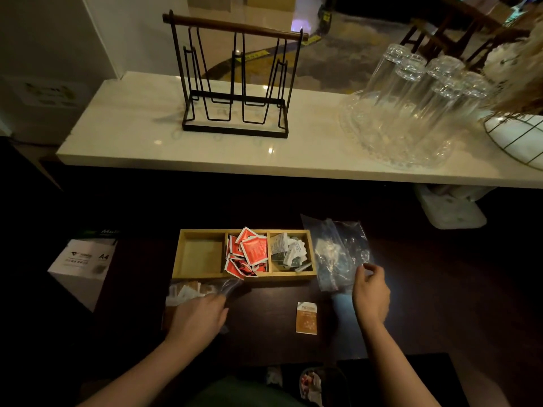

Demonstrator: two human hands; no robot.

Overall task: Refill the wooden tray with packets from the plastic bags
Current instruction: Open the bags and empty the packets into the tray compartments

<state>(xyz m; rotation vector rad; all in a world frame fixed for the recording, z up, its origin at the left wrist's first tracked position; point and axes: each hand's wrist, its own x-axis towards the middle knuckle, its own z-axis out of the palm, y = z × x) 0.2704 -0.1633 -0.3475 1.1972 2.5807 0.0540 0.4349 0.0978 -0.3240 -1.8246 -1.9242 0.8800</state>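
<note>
Head view: the wooden tray [245,278] sits on the dark worktop [264,333] with three compartments: the left one bare, red packets [248,254] heaped in the middle, white and grey packets [288,250] in the right. The left hand [199,317] rests on a plastic bag of brown packets [191,290] just in front of the tray; how its fingers lie is unclear. The right hand [370,292] pinches the edge of a clear plastic bag [338,251] beside the tray. A lone brown packet [306,318] lies between the hands
</note>
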